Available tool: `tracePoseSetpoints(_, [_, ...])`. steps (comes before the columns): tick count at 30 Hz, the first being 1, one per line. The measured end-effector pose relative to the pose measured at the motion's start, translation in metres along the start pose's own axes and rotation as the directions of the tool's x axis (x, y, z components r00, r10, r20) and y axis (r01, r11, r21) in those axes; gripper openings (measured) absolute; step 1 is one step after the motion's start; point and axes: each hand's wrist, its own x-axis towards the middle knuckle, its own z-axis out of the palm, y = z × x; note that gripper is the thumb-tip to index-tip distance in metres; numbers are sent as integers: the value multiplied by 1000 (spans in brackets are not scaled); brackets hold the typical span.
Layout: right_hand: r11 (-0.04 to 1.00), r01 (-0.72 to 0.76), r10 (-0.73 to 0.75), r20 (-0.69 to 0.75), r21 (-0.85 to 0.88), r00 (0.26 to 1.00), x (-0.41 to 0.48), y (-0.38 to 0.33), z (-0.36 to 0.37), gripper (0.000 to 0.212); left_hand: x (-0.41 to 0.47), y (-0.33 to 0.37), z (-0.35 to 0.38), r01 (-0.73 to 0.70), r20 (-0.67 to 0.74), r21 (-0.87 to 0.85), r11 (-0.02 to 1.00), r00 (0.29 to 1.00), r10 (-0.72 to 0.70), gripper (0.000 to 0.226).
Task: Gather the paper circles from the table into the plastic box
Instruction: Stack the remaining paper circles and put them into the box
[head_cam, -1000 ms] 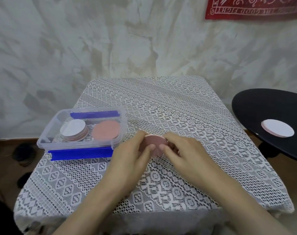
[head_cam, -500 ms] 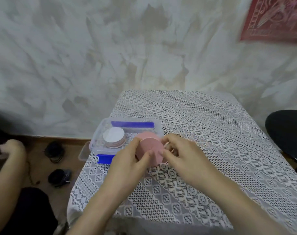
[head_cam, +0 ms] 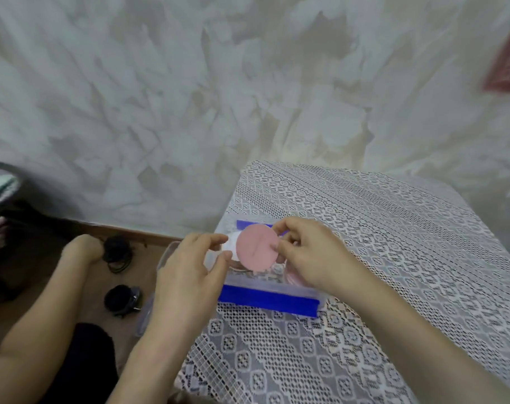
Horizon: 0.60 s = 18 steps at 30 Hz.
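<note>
My right hand (head_cam: 309,255) pinches the right edge of a pink paper circle (head_cam: 255,247) and holds it tilted over the clear plastic box (head_cam: 262,284) with blue clips. My left hand (head_cam: 189,275) hovers at the box's left end, fingers curled and apart beside the circle's left edge; it does not clearly touch it. A white paper circle (head_cam: 231,246) shows in the box behind the pink one. The rest of the box's contents are mostly hidden by my hands.
The box sits at the left edge of the table with a white lace cloth (head_cam: 379,258). Another person's arm (head_cam: 79,252) reaches over the floor at left, near black round objects (head_cam: 121,298). A clear lid-like piece (head_cam: 147,313) lies beside the table.
Both hands lifted the pink circle off the cloth and carried it left over the box. My left hand's fingers came away from its edge. The view swung left.
</note>
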Motion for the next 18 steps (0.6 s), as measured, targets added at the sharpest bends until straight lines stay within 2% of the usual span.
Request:
tracePoseSetpoints(4, [982,4,7,54,-191,998,27,-6,17,4,7,-10,2,12,39,85,996,999,-16,40])
tracePoseSetpoints(7, [892,42,-4,86,-450,996,38,-7,28,20,8,-12,6,35,75,73,997,996,-40,49])
tracePoseSetpoints(9, [831,101,-53,102,-547,993,41,-6,31,19,8,-13,7,41,84,61,997,995,-46,50])
tracePoseSetpoints(13, [790,146,-70,148,-596,986,41,-4,31,11,8,-16,7,55,103,26,998,993,-58,50])
tracePoseSetpoints(18, [781,160,-15,238,-604,971,37,-7,28,48,8,-18,8,65,105,4,998,992,-65,49])
